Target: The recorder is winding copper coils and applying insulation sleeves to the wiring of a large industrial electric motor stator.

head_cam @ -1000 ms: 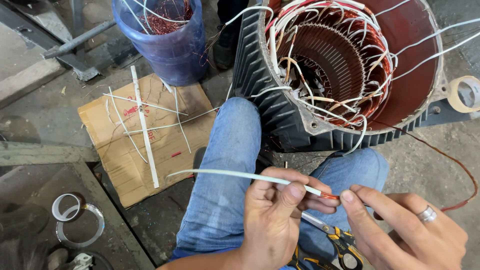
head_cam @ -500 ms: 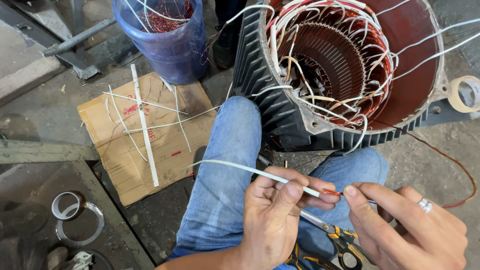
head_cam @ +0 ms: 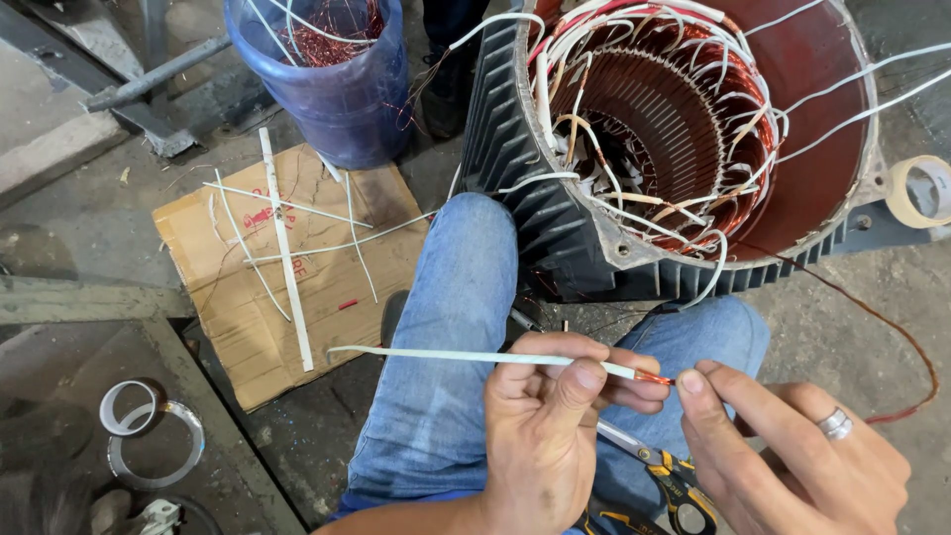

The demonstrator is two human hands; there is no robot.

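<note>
My left fingers (head_cam: 575,381) are pinching a thin white sleeve (head_cam: 475,357) that runs out level to the left over my blue-jeaned knee; the left hand (head_cam: 555,426) sits low in the middle of the view. At the sleeve's right end a short tip of bare copper wire (head_cam: 654,377) pokes out, and my right fingers (head_cam: 693,381) are pressed together right at that tip, on the right hand (head_cam: 792,446) that wears a ring.

Going from the left: two tape rings (head_cam: 149,436) lie on the floor, then a flat brown cardboard sheet (head_cam: 248,317) with small red marks, strewn with white strips. Above it stands a blue bucket (head_cam: 337,99) of copper scrap. To the right rises the big motor stator (head_cam: 684,149), red inside, with copper windings. Yellow-handled scissors (head_cam: 674,481) lie between my hands.
</note>
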